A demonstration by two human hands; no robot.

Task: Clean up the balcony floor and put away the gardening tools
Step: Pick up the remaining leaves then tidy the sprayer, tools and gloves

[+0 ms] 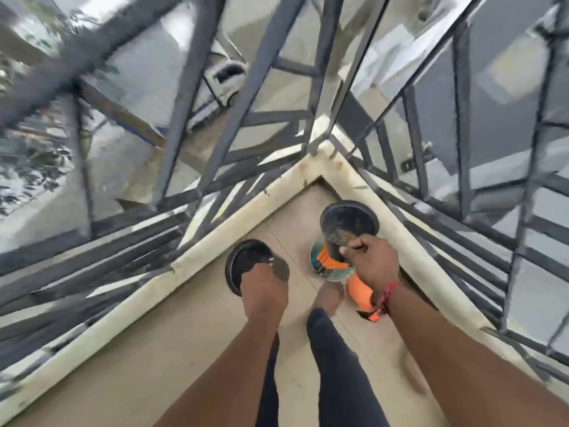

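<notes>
Left hand [263, 288] grips the rim of a black pot [243, 261] above the balcony floor [172, 318]. Right hand [369, 261] clutches a second black pot [348, 218] over blurred orange-handled tools [328, 260], in the corner by the railing [462, 118].

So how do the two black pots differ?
The left hand holds the left pot at its near rim; the right hand holds the right pot lower, by its side. The right pot is nearer the corner than the left pot, hiding part of orange tools. Both are round, black.
</notes>
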